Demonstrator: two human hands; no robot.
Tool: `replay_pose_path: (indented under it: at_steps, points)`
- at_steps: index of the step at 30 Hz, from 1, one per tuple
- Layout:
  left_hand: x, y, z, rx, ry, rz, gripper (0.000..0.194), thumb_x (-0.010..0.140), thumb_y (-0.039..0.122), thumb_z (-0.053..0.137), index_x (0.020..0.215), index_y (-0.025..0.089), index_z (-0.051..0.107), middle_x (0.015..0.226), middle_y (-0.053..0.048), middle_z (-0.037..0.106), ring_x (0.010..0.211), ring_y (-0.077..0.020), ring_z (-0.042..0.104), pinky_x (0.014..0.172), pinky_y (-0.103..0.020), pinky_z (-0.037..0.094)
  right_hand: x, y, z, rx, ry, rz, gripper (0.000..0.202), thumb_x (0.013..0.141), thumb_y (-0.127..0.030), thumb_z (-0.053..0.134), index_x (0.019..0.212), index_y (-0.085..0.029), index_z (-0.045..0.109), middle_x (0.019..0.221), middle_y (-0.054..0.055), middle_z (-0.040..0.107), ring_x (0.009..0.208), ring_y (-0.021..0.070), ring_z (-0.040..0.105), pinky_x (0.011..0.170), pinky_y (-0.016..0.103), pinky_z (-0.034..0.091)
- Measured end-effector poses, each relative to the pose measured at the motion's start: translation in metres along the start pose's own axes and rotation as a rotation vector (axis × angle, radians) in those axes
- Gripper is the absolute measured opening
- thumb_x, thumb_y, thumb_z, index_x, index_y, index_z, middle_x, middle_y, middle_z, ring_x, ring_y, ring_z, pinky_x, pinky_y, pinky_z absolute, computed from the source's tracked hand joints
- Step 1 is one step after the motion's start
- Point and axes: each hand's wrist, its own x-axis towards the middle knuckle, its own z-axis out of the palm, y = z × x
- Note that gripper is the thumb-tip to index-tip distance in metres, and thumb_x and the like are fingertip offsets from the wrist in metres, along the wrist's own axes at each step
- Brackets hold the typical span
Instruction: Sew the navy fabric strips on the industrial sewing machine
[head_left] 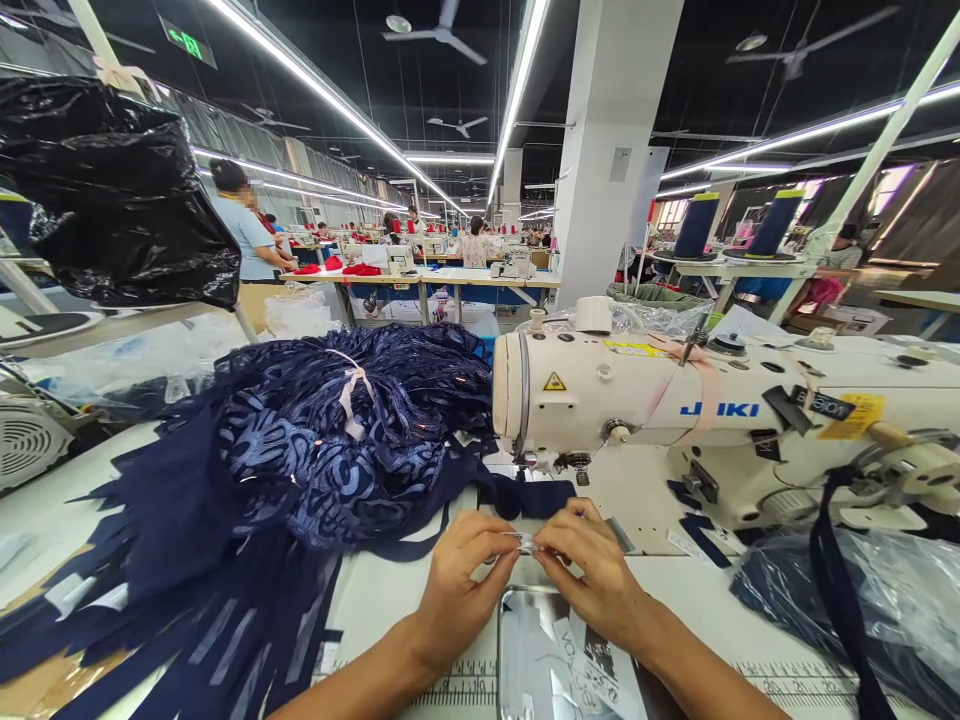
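Note:
Between the fingertips of both hands is a small silvery piece (526, 543), too small to tell its kind. My left hand (466, 575) pinches it from one side with thumb and forefinger. From the other side, the fingers of my right hand (592, 570) close on it. Both hands are just in front of the sewing machine's needle area, above a metal tray (504, 660) with printed labels (574, 655) in it. Behind my fingers a navy fabric strip (544, 498) lies on the machine bed. The white JUKI sewing machine (637, 385) stands beyond, its head to the left.
A tied heap of navy patterned fabric (337, 450) covers the left side, its plain strips hanging forward. Plastic-wrapped dark material (847, 590) lies at right. A black plastic bag (120, 190) covers something upper left. Thread cones (697, 228) stand behind; people work at far tables.

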Motion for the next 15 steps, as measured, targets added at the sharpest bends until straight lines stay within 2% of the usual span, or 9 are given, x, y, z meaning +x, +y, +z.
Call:
replay_pose_path:
  at_steps: [5,11,15]
  points:
    - [-0.0012,0.0015,0.0002,-0.005,-0.034,0.014,0.012,0.078,0.007,0.053,0.077,0.017,0.06,0.074,-0.004,0.063,0.068,-0.0147,0.058,0.064,-0.028,0.047,-0.0009,-0.0003,0.0004,-0.033,-0.064,0.022,0.012,0.084,-0.009,0.043,0.086,-0.018,0.05,0.071,0.001,0.056,0.061,0.0124,0.047,0.063,0.031,0.035]
    - [-0.001,0.0011,0.0007,-0.001,-0.034,-0.006,0.012,0.078,0.007,0.052,0.078,0.017,0.059,0.074,-0.004,0.063,0.07,-0.015,0.058,0.063,-0.027,0.048,0.0001,-0.0028,-0.0005,-0.097,0.024,-0.035,0.017,0.083,-0.007,0.043,0.094,-0.018,0.049,0.072,0.002,0.053,0.064,0.0131,0.047,0.06,0.03,0.036]
    - [0.0001,0.002,0.0008,0.023,-0.038,0.002,0.011,0.079,0.009,0.052,0.077,0.017,0.06,0.072,-0.004,0.063,0.068,-0.0148,0.058,0.062,-0.028,0.048,0.001,-0.0041,-0.0014,-0.136,-0.046,-0.018,0.017,0.083,-0.007,0.041,0.089,-0.018,0.053,0.073,0.003,0.053,0.065,0.0136,0.047,0.061,0.031,0.036]
